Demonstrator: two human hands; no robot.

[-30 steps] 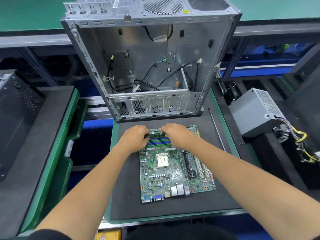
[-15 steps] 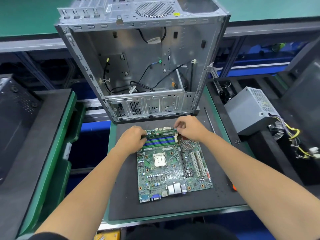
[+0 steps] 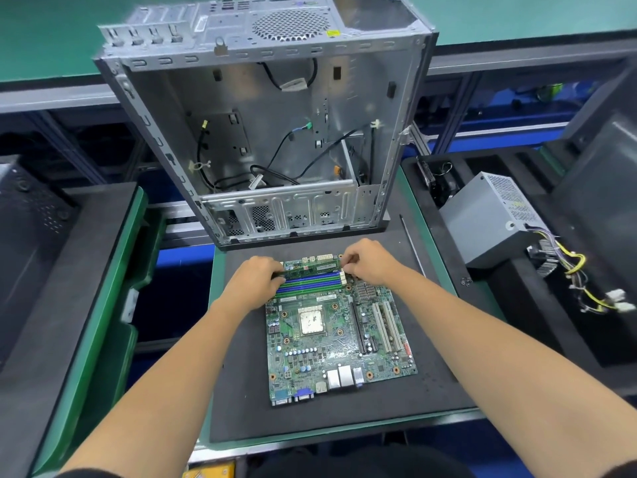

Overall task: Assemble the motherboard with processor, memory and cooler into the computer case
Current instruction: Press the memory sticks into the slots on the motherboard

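Note:
A green motherboard (image 3: 339,343) lies flat on the black foam mat (image 3: 241,391), its silver processor (image 3: 311,321) seated in the socket. A green memory stick (image 3: 315,268) sits in the farthest slot, just beyond the blue and green slots (image 3: 310,283). My left hand (image 3: 253,282) grips the stick's left end with curled fingers. My right hand (image 3: 368,262) pinches its right end, by the white slot latches. The open silver computer case (image 3: 275,132) stands behind the board, loose black cables inside. No cooler is in view.
A grey power supply (image 3: 489,215) with a bundle of coloured wires (image 3: 579,284) rests on the black foam to the right. A green tray (image 3: 103,298) with a black mat stands at the left. A thin metal rod (image 3: 412,244) lies on the mat right of the board.
My right hand moved from the middle of the memory stick out to its right end. My left hand stayed at the left end. The camera view shifted slightly.

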